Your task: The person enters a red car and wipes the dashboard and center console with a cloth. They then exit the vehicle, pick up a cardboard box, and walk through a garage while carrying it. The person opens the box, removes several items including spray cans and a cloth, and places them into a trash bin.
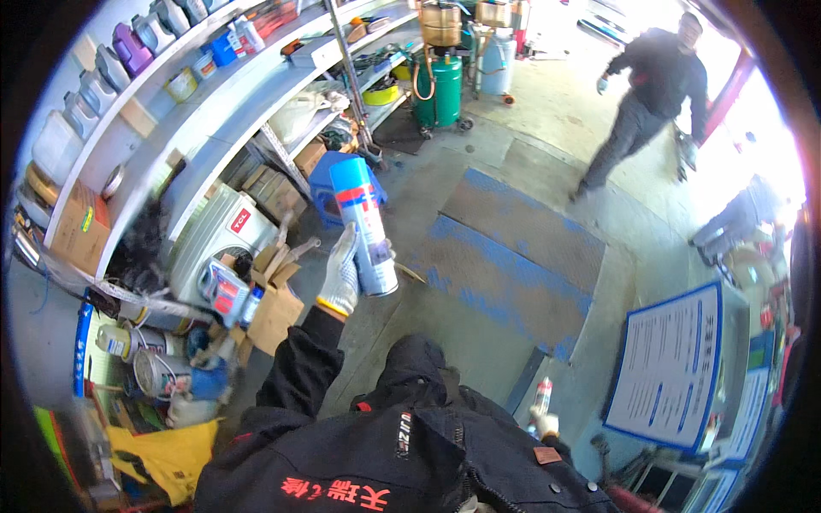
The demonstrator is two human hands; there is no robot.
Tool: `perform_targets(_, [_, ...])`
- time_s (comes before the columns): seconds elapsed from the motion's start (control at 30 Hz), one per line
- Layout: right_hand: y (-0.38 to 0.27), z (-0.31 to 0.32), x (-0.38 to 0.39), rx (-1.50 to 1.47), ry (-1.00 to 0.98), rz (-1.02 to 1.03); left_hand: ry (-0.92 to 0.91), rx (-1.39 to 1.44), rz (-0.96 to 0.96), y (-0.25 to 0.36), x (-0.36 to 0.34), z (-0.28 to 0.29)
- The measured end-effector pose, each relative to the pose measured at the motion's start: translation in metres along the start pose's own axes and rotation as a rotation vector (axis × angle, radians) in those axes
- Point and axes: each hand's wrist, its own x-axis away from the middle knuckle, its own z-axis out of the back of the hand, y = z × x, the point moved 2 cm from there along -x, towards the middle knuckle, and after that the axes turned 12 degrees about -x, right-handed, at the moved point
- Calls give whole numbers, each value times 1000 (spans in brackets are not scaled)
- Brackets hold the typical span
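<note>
My left hand [341, 272], in a white knitted glove, is raised in front of me and wrapped round a spray can [369, 235]. The can is white, blue and red with a blue cap, and it leans slightly with the cap up. Low on the right, my right hand [546, 424], also in a white glove, grips a slim white and red container [543, 394] that points upward. It looks like a tube or a second can, too small to tell which. My black sleeves and jacket fill the bottom of the head view.
Metal shelves [218, 115] with jugs, boxes and tools line the left. Buckets [161, 373] and cartons lie below them. A green tank [438, 92] stands at the back. Floor plates [522, 248] lie ahead. A person [654, 94] walks at the far right; a framed notice board [664, 366] stands nearer.
</note>
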Motion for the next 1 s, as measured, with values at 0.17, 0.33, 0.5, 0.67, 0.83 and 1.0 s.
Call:
perform_targets(0.17, [-320, 70, -169, -458, -70, 209, -90, 269, 139, 13, -178, -32])
perform_targets(0.33, [-508, 71, -278, -544, -86, 261, -242, 406, 121, 29, -379, -69])
perform_targets(0.5, [-570, 35, -369, -207, -2, 209, -361, 295, 24, 75, -570, -124])
perform_targets(0.67, [-586, 22, -444, -223, -110, -145, -350, 340, 83, 97, -742, -162])
perform_targets(0.83, [-645, 46, -549, -54, -166, -108, -355, 290, 32, 92, -912, -194])
perform_targets(1.0, [-815, 67, -706, 69, -252, 16, -284, 363, 24, 90, -1073, -241])
